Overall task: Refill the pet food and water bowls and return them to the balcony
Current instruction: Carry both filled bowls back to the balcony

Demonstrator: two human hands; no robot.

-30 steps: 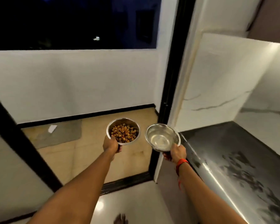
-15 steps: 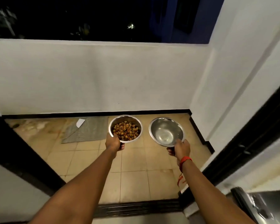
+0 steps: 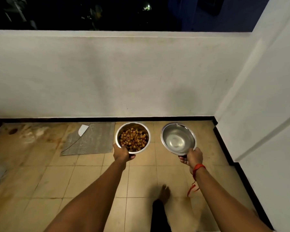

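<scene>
My left hand [image 3: 122,153] grips the near rim of a steel food bowl [image 3: 120,133] filled with brown kibble. My right hand [image 3: 192,158] holds a wider steel water bowl [image 3: 177,139] by its near edge, thumb on the rim; clear water lies in its bottom. Both bowls are carried in the air above the tan tiled balcony floor [image 3: 84,178], side by side, the food bowl on the left.
A grey mat [image 3: 94,141] with a white scrap [image 3: 82,130] on it lies on the floor left of the bowls. A white parapet wall [image 3: 124,72] closes the far side, another white wall [image 3: 266,114] the right. My foot [image 3: 164,193] stands on the tiles.
I have stepped through the doorway onto the balcony. The door frame and counter have left the view, and both bowls stay held out in front over the tiles.
</scene>
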